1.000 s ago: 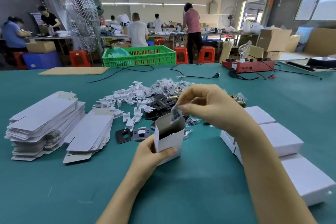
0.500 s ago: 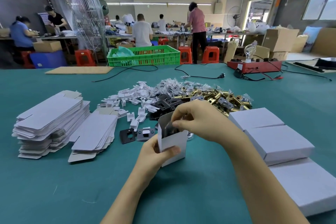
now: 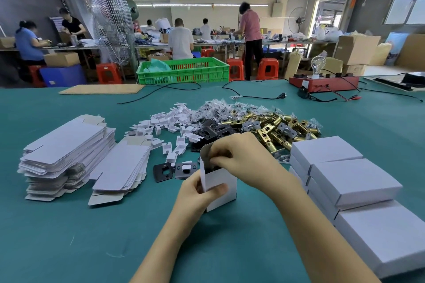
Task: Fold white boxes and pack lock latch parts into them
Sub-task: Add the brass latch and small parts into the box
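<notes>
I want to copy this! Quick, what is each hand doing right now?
Left hand: holds the open box upright.
Right hand: fingers curled inside the box top; what they pinch is hidden.

An open box (image 3: 220, 190) is stood on the bench (image 3: 69, 248) front and centre, gripped by the left hand (image 3: 197, 193), with the right hand (image 3: 239, 156) dipped into its top. Flat box blanks (image 3: 66, 151) are stacked off to the left and closed boxes (image 3: 354, 181) piled on the right. Latch parts (image 3: 271, 126) are heaped just behind, with two plates (image 3: 174, 170) laid right beside the box's left.
</notes>
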The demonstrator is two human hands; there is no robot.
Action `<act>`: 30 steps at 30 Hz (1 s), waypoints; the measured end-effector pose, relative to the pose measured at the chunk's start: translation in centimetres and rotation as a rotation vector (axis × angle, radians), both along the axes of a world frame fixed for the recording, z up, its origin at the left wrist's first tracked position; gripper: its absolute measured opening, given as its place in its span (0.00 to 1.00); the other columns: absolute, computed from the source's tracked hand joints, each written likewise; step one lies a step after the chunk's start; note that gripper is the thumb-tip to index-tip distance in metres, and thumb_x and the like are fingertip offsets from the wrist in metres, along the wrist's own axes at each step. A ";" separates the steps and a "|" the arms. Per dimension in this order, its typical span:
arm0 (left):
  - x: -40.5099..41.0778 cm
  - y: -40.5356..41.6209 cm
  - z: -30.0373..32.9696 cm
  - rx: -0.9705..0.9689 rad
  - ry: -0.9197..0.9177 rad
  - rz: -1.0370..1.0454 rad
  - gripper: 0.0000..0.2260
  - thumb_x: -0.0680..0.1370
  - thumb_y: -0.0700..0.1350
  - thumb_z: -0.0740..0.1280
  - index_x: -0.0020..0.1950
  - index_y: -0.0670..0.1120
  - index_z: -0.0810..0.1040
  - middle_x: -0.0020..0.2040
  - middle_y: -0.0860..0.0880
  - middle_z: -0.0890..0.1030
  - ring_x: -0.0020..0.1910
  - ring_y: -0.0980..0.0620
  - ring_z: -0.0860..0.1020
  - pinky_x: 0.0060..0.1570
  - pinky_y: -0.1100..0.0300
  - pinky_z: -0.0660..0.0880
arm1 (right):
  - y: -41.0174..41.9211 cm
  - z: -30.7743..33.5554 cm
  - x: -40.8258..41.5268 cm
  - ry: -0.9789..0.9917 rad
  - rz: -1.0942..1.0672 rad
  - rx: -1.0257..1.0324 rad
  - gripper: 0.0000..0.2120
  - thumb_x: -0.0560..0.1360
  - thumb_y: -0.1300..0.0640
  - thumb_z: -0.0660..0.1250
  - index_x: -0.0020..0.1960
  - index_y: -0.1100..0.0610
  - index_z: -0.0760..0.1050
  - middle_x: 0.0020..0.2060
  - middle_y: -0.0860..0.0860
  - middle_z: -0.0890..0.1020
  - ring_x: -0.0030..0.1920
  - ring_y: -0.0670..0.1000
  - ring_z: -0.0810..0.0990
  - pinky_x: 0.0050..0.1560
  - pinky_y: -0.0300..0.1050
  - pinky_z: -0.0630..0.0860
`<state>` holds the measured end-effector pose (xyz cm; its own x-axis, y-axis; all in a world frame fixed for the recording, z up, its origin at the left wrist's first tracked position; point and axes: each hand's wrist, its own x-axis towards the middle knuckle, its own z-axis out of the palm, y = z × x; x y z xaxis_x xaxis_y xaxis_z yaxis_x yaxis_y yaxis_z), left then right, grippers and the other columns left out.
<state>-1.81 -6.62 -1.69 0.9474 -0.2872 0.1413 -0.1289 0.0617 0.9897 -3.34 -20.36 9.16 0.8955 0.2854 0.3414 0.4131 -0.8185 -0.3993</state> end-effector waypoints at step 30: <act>-1.3 -1.9 -0.4 0.004 -0.092 0.111 0.18 0.77 0.37 0.70 0.62 0.51 0.70 0.58 0.50 0.80 0.59 0.49 0.79 0.56 0.62 0.76 | -0.2 -11.1 -0.7 0.341 -0.154 1.170 0.18 0.77 0.37 0.54 0.56 0.42 0.78 0.53 0.39 0.82 0.55 0.36 0.79 0.54 0.32 0.74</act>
